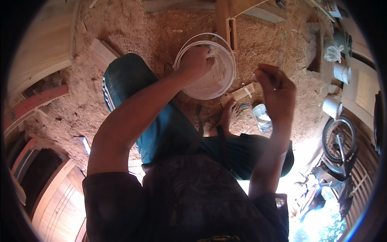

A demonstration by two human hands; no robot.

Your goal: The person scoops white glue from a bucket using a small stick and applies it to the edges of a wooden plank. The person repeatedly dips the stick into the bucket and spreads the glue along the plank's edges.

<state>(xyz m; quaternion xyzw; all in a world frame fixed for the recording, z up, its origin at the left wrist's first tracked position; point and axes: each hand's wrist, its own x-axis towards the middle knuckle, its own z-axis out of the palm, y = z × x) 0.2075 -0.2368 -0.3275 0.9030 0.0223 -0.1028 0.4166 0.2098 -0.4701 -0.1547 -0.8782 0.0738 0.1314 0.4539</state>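
A white bucket (230, 82) with its wire handle raised at the far side stands on the ground ahead of me. Whitish paste or residue (219, 66) coats its inside. My left hand (196, 63) reaches over the bucket's left rim, fingers curled inside the opening; whatever they hold is hidden. Right of the bucket, my right hand (276, 86) is raised, thumb and fingers drawn together. A small pale spot shows at the fingertips, too small to name. Below that hand lies a clear plastic container (263, 117) with pale contents.
Sawdust covers the ground, with wood offcuts (242, 92) near my bare foot (229, 115). A wooden frame piece (224, 24) stands just beyond the bucket. Boards (44, 44) line the left. White tubs (332, 107) and a wheel (339, 139) are at the right.
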